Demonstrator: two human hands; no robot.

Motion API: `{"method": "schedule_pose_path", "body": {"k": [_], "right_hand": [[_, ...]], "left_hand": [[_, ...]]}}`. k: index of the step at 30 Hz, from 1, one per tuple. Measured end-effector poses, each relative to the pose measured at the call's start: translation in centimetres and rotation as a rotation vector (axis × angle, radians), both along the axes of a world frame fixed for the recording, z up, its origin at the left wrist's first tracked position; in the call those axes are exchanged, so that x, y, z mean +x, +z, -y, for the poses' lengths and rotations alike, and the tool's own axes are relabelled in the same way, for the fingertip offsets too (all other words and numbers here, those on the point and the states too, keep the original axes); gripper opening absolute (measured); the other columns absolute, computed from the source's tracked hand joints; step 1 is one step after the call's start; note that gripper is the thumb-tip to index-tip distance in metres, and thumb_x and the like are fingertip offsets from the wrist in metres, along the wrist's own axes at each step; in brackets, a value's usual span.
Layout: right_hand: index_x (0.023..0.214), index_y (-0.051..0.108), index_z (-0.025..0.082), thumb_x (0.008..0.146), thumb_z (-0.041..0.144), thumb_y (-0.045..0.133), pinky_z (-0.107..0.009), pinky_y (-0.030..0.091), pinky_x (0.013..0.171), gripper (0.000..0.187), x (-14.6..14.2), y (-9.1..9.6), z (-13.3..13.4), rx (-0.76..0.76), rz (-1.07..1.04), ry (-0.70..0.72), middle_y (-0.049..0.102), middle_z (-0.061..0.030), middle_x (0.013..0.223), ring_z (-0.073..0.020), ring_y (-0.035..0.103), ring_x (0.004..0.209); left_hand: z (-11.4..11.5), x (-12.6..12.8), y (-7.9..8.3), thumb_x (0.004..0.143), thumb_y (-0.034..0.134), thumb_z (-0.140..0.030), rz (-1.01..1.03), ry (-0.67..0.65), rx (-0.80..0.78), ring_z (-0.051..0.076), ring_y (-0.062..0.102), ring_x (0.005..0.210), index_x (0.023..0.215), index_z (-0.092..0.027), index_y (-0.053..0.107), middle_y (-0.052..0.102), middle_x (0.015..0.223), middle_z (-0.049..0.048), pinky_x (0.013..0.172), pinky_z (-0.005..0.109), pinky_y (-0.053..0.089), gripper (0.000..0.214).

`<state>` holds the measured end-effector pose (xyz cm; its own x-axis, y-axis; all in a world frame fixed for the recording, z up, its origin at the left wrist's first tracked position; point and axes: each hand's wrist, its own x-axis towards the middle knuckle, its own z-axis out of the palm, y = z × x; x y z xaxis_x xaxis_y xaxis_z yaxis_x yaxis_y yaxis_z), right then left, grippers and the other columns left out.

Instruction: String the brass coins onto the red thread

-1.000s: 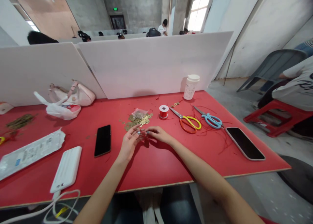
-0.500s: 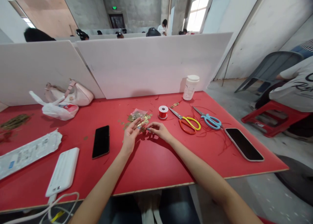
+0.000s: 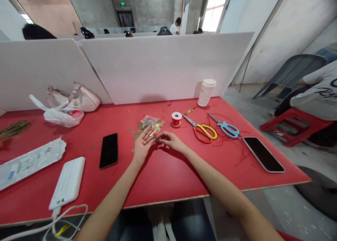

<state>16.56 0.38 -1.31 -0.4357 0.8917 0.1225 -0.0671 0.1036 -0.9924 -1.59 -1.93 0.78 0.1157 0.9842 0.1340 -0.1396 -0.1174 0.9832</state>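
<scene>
My left hand (image 3: 143, 142) is palm up over the table, with its fingers stretched out and the thumb reaching toward my right hand. My right hand (image 3: 170, 140) is closed in a pinch beside that thumb. A thin red string seems to be in the pinch, with small brassy bits at the fingertips; the details are too small to make out. Just beyond both hands lies a loose heap of brass-coloured coins (image 3: 157, 127), spread around a clear plastic bag (image 3: 149, 120). To the right of the heap stands a spool of red string (image 3: 176, 119).
Right of the spool lie yellow-and-red scissors (image 3: 204, 133), blue-handled scissors (image 3: 228, 129) and a phone (image 3: 263, 154). A white cup (image 3: 206, 93) stands near the white partition (image 3: 168, 69). Leftward are a black phone (image 3: 108, 151), a white power bank (image 3: 67, 183) and a pink handbag (image 3: 88, 98).
My left hand has opened its fingers and turned the palm further up. My right hand stays pinched in nearly the same place. The camera view has shifted slightly.
</scene>
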Motion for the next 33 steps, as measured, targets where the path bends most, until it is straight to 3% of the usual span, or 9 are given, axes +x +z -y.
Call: {"method": "schedule_pose_path", "body": {"k": [3, 8, 13, 22, 27, 33], "right_hand": [[0.094, 0.063, 0.016, 0.085, 0.043, 0.066, -0.021, 0.042, 0.052, 0.029, 0.0, 0.2, 0.2, -0.019, 0.017, 0.052, 0.068, -0.0031, 0.079, -0.0122, 0.060, 0.065], [0.084, 0.058, 0.017, 0.089, 0.045, 0.061, -0.022, 0.038, 0.053, 0.028, 0.2, 0.3, 0.2, -0.061, -0.012, 0.051, 0.056, 0.0027, 0.064, -0.0096, 0.049, 0.055], [0.089, 0.061, 0.018, 0.087, 0.046, 0.063, -0.023, 0.037, 0.053, 0.027, 0.3, 0.4, 0.3, -0.117, -0.059, 0.055, 0.053, 0.0032, 0.067, -0.0093, 0.045, 0.055], [0.087, 0.063, 0.017, 0.087, 0.046, 0.064, -0.022, 0.035, 0.051, 0.029, 0.4, 0.3, 0.4, -0.177, -0.075, 0.088, 0.054, 0.0030, 0.067, -0.0087, 0.044, 0.054], [0.087, 0.065, 0.017, 0.087, 0.038, 0.065, -0.022, 0.042, 0.061, 0.021, 0.5, 0.4, 0.3, -0.123, -0.051, 0.072, 0.060, 0.0003, 0.074, -0.0107, 0.053, 0.066], [0.094, 0.060, 0.017, 0.092, 0.035, 0.060, -0.021, 0.043, 0.054, 0.018, 0.3, -0.1, 0.1, -0.178, -0.058, 0.160, 0.064, 0.0004, 0.070, -0.0108, 0.056, 0.057]], "left_hand": [[0.0, 0.0, -0.2, 0.077, 0.075, -0.029, 0.023, -0.010, -0.007, 0.032, 0.056, 0.129, 0.144, -0.019, 0.046, 0.053, 0.146, 0.0181, 0.104, 0.043, 0.052, 0.074], [-0.1, 0.1, -0.4, 0.074, 0.079, -0.029, 0.118, -0.045, -0.043, 0.033, 0.052, 0.133, 0.144, -0.022, 0.045, 0.049, 0.149, 0.0177, 0.098, 0.040, 0.056, 0.079], [-0.1, 0.4, -0.5, 0.071, 0.083, -0.028, 0.146, -0.055, -0.076, 0.032, 0.057, 0.128, 0.145, -0.024, 0.044, 0.050, 0.148, 0.0170, 0.093, 0.038, 0.058, 0.084], [-0.1, 0.3, -0.7, 0.068, 0.083, -0.028, 0.045, -0.040, -0.052, 0.027, 0.066, 0.115, 0.139, -0.020, 0.051, 0.056, 0.143, 0.0170, 0.095, 0.037, 0.057, 0.078], [0.4, 0.6, 0.0, 0.069, 0.083, -0.028, 0.011, -0.084, -0.024, 0.032, 0.063, 0.120, 0.139, -0.021, 0.050, 0.056, 0.142, 0.0182, 0.091, 0.039, 0.059, 0.078], [0.5, 1.0, 0.1, 0.071, 0.081, -0.030, -0.026, -0.095, 0.060, 0.031, 0.064, 0.119, 0.138, -0.021, 0.052, 0.060, 0.137, 0.0174, 0.098, 0.044, 0.055, 0.074]]}}
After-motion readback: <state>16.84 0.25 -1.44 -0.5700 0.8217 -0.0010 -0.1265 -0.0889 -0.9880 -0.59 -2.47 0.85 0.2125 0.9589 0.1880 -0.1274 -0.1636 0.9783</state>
